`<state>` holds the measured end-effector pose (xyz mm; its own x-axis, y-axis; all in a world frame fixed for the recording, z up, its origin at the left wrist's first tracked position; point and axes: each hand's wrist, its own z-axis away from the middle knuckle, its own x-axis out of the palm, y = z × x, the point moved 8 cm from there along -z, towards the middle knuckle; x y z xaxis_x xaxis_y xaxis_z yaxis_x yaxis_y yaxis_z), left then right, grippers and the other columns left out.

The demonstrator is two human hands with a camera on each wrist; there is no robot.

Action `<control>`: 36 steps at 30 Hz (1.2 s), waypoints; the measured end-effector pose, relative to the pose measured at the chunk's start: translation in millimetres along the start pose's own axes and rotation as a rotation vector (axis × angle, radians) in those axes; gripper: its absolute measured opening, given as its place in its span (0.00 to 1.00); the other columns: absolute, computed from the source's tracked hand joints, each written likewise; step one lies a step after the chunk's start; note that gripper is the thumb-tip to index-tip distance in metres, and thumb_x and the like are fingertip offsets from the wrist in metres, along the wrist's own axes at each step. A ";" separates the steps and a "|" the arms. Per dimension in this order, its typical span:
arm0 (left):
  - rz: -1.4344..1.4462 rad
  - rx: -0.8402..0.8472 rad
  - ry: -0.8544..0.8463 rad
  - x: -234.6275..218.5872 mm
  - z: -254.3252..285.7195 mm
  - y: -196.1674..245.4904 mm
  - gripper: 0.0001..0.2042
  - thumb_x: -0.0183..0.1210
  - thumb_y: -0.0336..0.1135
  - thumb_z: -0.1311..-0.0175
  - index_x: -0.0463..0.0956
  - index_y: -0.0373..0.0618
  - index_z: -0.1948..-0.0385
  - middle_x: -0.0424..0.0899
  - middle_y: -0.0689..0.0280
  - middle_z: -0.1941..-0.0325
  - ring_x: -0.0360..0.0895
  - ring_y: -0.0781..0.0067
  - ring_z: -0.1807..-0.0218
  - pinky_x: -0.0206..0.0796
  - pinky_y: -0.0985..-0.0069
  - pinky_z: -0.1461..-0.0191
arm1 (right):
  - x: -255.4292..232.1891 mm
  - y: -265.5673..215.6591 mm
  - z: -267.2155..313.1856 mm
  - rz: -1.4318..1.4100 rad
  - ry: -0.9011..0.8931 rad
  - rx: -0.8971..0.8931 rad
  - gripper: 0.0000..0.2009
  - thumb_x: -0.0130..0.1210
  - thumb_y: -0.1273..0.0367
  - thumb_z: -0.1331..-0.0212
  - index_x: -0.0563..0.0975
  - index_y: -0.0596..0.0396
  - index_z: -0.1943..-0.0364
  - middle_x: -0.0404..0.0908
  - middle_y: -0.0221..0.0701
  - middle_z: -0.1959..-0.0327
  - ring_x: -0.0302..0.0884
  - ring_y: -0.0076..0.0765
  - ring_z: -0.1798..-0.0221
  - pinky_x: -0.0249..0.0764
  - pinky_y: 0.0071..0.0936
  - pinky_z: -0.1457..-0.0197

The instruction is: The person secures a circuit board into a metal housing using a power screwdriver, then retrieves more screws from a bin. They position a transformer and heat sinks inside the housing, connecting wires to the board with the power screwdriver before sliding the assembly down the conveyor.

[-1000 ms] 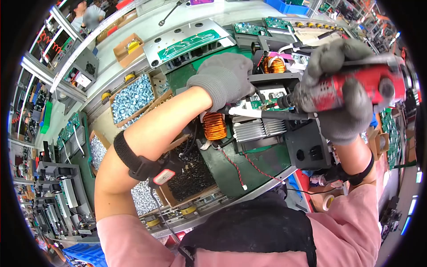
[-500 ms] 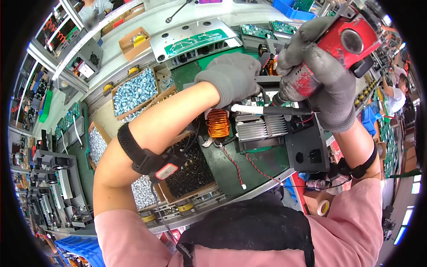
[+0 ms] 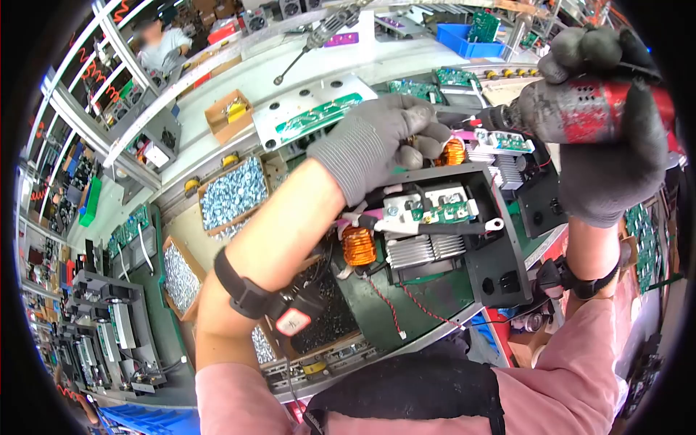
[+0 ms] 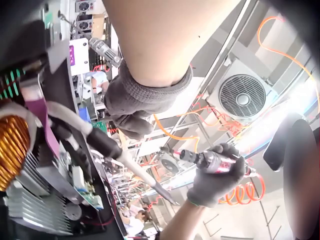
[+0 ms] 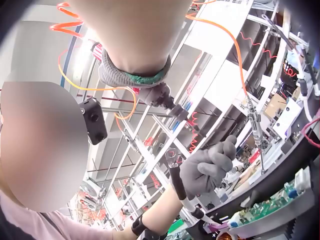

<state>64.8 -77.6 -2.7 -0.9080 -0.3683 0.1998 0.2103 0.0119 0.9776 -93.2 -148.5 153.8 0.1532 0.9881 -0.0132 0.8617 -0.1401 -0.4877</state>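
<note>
In the head view my gloved right hand (image 3: 612, 156) grips a red power driver (image 3: 580, 112), raised at the right with its nose toward the left. My gloved left hand (image 3: 380, 141) is above the far side of an open black housing (image 3: 500, 254), fingers curled; I cannot tell whether they hold something small. Inside the housing are a finned heat sink (image 3: 428, 251), a green circuit board (image 3: 446, 210) and a copper coil (image 3: 359, 246). A black-and-white cable (image 3: 435, 227) with a ring lug lies across them. The right wrist view shows the left hand's curled fingers beside a lug-ended cable (image 5: 176, 182).
A second housing (image 3: 540, 206) with its coil (image 3: 453, 152) stands behind the first. Boxes of blue-tinted screws (image 3: 233, 194), silver screws (image 3: 181, 277) and black screws (image 3: 319, 308) sit to the left. A hanging screwdriver (image 3: 319, 36) and white plate (image 3: 290, 119) are farther back.
The right hand has lifted the driver out of the housing and moved it right, its nose swinging from downward to leftward. The left hand has risen from the housing's edge, uncovering the board.
</note>
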 end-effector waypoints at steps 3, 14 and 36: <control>0.110 0.006 -0.105 24.0 -2.5 -5.6 0.17 0.48 0.40 0.29 0.68 0.37 0.47 0.80 0.58 0.58 0.75 0.82 0.71 0.64 0.91 0.76 | -7.6 -5.3 11.6 0.109 0.076 -0.091 0.21 0.49 0.61 0.40 0.69 0.56 0.46 0.71 0.35 0.57 0.66 0.42 0.55 0.66 0.39 0.53; -0.151 -0.019 -0.087 41.3 -6.8 -6.9 0.11 0.52 0.25 0.43 0.73 0.41 0.57 0.82 0.61 0.66 0.77 0.76 0.70 0.67 0.82 0.71 | 10.4 -6.6 23.3 0.162 -0.030 -0.113 0.22 0.55 0.63 0.42 0.67 0.53 0.44 0.71 0.37 0.59 0.71 0.43 0.58 0.76 0.38 0.61; -1.087 0.726 -0.157 74.9 66.5 34.2 0.08 0.58 0.42 0.44 0.80 0.51 0.70 0.78 0.67 0.73 0.77 0.65 0.72 0.69 0.70 0.66 | -19.8 -44.3 36.7 0.220 -0.018 -0.180 0.23 0.51 0.61 0.41 0.69 0.51 0.42 0.70 0.33 0.57 0.66 0.42 0.55 0.66 0.40 0.53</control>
<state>-20.1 -43.0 50.0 -0.5318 -0.3958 -0.7487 -0.8459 0.2913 0.4468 -152.2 -159.5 143.7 0.3393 0.9333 -0.1176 0.8808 -0.3591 -0.3086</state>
